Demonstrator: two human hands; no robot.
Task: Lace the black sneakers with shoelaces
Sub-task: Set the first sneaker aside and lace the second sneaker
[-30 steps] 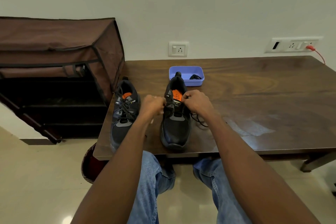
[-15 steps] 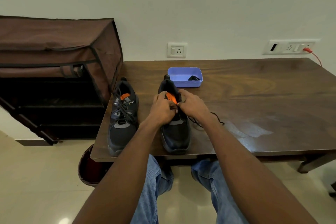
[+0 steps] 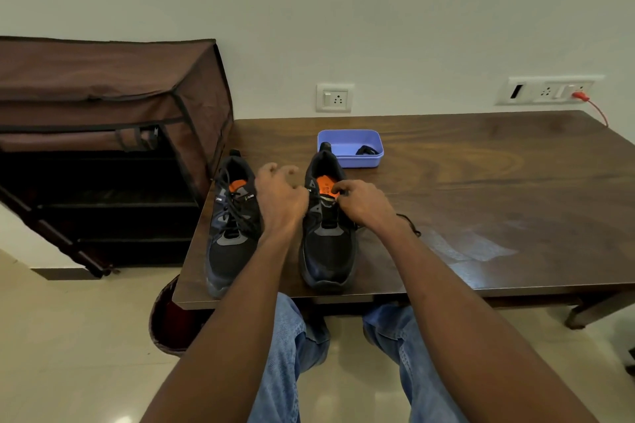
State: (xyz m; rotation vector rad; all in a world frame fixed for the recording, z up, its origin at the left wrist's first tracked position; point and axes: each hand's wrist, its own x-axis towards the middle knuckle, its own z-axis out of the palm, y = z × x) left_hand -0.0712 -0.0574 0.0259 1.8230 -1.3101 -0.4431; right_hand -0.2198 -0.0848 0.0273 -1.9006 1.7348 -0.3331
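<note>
Two black sneakers with orange insoles stand side by side near the table's front left corner. The left sneaker (image 3: pixel 230 251) has black laces threaded and lying loose over its tongue. Over the right sneaker (image 3: pixel 326 251), my right hand (image 3: pixel 364 204) has its fingers curled and pinches the shoelace at the upper right eyelets, beside the tongue. The loose end of that black shoelace (image 3: pixel 410 225) trails on the table by my right wrist. Between the two shoes, my left hand (image 3: pixel 280 197) is raised with loosely curled fingers, and nothing shows in it.
A purple tray (image 3: pixel 357 161) holding a small black item (image 3: pixel 367 150) sits just behind the right sneaker. The dark wooden table (image 3: pixel 481 189) stretches to the right. A brown fabric shoe rack (image 3: pixel 103 113) stands at the left, and a dark round basket (image 3: pixel 168 323) sits under the table corner.
My left hand has come off the right sneaker's tongue and moved left, fingers loosening. My right hand stays pinching at the eyelets.
</note>
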